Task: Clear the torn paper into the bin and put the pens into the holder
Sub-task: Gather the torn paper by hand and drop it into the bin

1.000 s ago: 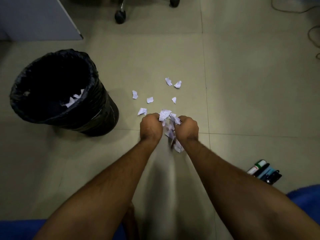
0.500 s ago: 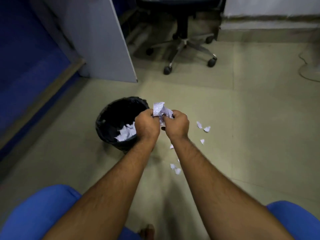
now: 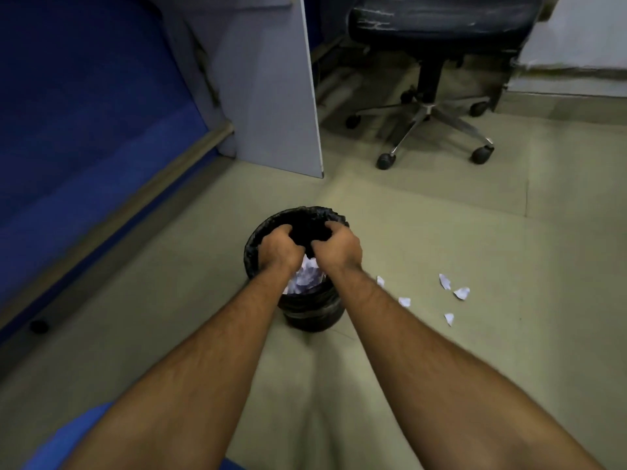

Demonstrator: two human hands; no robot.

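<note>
Fingers (image 3: 288, 228) of the left hand (image 3: 280, 249) curl down over the mouth of the round black bag-lined bin (image 3: 305, 310), and those of the right hand (image 3: 339, 247) curl beside them; whether either hand has paper in its grip cannot be told, since the palms face down into the dark liner. Torn white printed paper (image 3: 305, 279) lies heaped inside the bin below the wrists. A few small white scraps (image 3: 445, 281) lie on the floor to the right of the bin, near it but apart. Such scraps should be very light, limp and easily scattered, so pinching several together at their middles seems best. No pens or holder show. The floor is of pale greenish tiles (image 3: 475, 351); behind stand a grey partition panel (image 3: 271, 96), a blue wall (image 3: 84, 113) and a black wheeled office chair (image 3: 434, 45).
</note>
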